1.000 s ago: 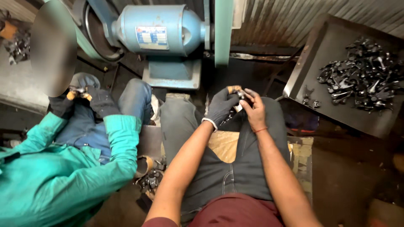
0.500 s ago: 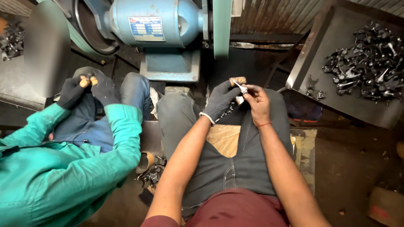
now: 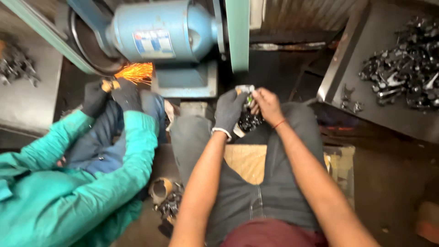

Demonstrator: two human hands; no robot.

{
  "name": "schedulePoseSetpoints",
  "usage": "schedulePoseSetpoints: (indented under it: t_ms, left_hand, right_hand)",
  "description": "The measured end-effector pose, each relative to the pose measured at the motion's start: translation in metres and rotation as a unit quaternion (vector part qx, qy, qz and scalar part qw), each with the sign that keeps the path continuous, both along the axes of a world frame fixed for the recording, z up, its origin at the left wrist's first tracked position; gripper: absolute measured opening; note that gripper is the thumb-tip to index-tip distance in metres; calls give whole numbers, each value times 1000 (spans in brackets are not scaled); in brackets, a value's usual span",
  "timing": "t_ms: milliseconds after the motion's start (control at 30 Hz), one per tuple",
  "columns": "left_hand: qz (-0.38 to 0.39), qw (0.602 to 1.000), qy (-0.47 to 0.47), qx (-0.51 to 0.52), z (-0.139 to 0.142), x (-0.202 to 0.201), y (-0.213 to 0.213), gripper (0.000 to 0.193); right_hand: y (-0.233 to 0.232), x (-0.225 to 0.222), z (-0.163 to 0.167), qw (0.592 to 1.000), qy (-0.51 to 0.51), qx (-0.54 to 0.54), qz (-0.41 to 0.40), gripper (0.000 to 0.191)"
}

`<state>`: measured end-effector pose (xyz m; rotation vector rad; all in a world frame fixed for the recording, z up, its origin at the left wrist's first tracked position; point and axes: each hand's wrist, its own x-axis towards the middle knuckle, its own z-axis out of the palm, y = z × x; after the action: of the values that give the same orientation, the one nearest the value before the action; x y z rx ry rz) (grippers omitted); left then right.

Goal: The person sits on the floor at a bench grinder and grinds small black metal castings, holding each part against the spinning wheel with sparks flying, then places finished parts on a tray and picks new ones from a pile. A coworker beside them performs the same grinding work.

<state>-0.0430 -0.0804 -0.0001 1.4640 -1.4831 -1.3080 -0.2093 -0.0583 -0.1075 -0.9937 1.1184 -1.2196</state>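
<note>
My left hand (image 3: 228, 110) wears a dark grey glove and grips a small metal part (image 3: 247, 91) with a shiny end, held up in front of my knees. My bare right hand (image 3: 266, 104), with a red thread at the wrist, pinches the same part from the right. Below the part, between my hands, hangs a dark clump of metal pieces (image 3: 250, 121). Straight ahead of the part runs the green sanding belt (image 3: 238, 32) of a blue bench grinder (image 3: 160, 29); part and belt are apart.
A co-worker in a teal jacket (image 3: 68, 192) sits at my left, gloved hands (image 3: 107, 91) pressing a piece to the left belt, orange sparks (image 3: 135, 72) flying. A metal tray (image 3: 338, 68) of dark parts (image 3: 404, 64) stands right. More parts lie on the floor (image 3: 169, 206) and far left (image 3: 16, 64).
Both my hands have risen with the part toward the green belt. The co-worker's hands have moved up to the left belt and sparks now fly. The camera has tilted closer.
</note>
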Motion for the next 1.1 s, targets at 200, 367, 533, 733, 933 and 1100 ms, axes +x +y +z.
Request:
schedulePoseSetpoints:
  t_ms: [200, 367, 533, 733, 933, 1100]
  left_hand:
    - [89, 996, -23, 12, -25, -10, -25, 35]
    - [108, 994, -32, 9, -40, -22, -41, 33]
    - [92, 993, 74, 8, -42, -28, -39, 33]
    - [-23, 974, -222, -49, -19, -15, -10, 36]
    - [-119, 947, -298, 17, 2, -8, 1, 37]
    - [-209, 936, -270, -88, -14, -29, -5, 32]
  right_hand:
    - [-46, 12, -23, 1000, -16, 24, 5, 31]
    - [-69, 1, -36, 999, -31, 39, -6, 31]
    - [-62, -9, -30, 997, -42, 65, -22, 27]
    - [-5, -81, -4, 935, 327, -87, -108, 25]
    - [50, -212, 2, 702, 637, 25, -318, 37]
    - [61, -250, -26, 721, 633, 107, -261, 38]
